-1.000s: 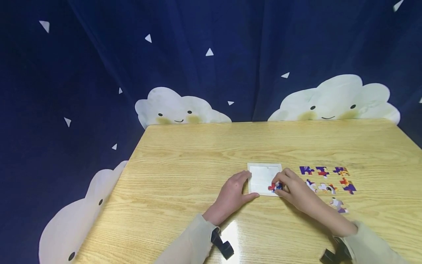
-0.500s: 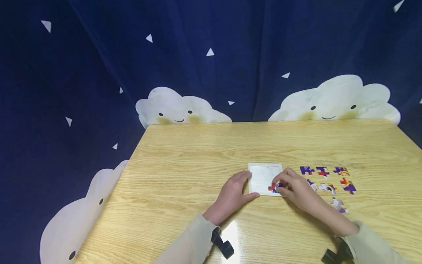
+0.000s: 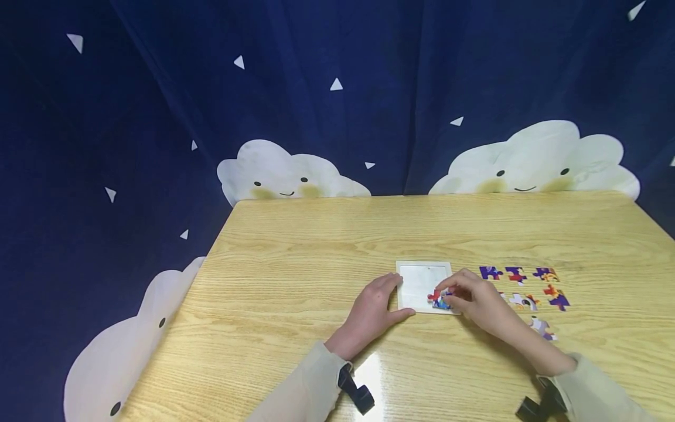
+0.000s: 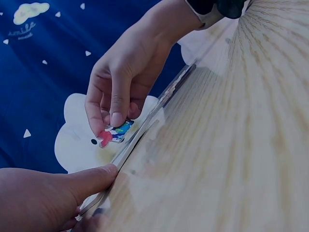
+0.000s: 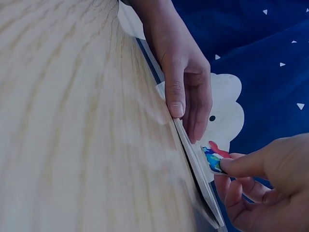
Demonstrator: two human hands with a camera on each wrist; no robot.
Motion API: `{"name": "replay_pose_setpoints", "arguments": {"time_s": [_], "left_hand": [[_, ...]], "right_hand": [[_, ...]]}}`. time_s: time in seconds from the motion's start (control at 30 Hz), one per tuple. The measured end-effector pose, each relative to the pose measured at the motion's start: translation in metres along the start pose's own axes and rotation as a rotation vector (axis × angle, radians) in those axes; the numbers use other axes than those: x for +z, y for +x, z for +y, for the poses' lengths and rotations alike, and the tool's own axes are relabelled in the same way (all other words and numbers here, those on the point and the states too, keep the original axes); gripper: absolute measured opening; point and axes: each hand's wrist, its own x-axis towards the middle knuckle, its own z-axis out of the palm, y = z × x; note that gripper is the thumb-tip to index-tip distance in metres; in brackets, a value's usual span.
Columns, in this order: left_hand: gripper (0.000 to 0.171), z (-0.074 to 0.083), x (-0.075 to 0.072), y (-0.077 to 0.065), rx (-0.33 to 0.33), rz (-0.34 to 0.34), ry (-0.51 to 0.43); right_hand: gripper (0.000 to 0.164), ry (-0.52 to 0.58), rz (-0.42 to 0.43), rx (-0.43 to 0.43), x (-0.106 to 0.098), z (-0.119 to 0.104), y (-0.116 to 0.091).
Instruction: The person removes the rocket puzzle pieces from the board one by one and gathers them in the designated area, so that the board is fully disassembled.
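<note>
A puzzle piece [image 3: 439, 299] in red, blue and white is pinched between the thumb and fingers of my right hand [image 3: 477, 299]. It stands tilted over the lower right part of a white puzzle tray [image 3: 422, 263]. In the right wrist view the puzzle piece [image 5: 213, 158] shows slightly above the tray's rim, under my right thumb. My left hand [image 3: 369, 313] grips the tray's left corner, thumb at the near edge and fingers at the left edge. The left wrist view shows that thumb [image 4: 99, 178] against the rim. The tray's inside is plain white where it shows.
Several loose puzzle pieces [image 3: 515, 274] lie in rough rows on the wooden table [image 3: 316, 246], right of the tray. One piece [image 3: 542, 327] lies nearer, beside my right forearm, which overlaps part of the group. A dark blue curtain [image 3: 295, 105] hangs behind the table.
My right hand has shifted slightly right and turned, and the puzzle piece it holds now tilts up, showing more of its picture. The left hand and the tray have stayed put.
</note>
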Motion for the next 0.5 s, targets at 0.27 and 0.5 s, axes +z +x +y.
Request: {"name": "replay_pose_setpoints", "arguments": {"time_s": [0.27,0.5], "left_hand": [[0.067,0.0000,0.0001,0.0000,0.000,0.004,-0.007],[0.065,0.0011,-0.0021,-0.0001,-0.007,0.000,-0.018]], "right_hand": [[0.024,0.024,-0.026,0.038,-0.0029,-0.0013,-0.0004],[0.024,0.061,-0.048,0.059,-0.0068,-0.0015,-0.0013]]}}
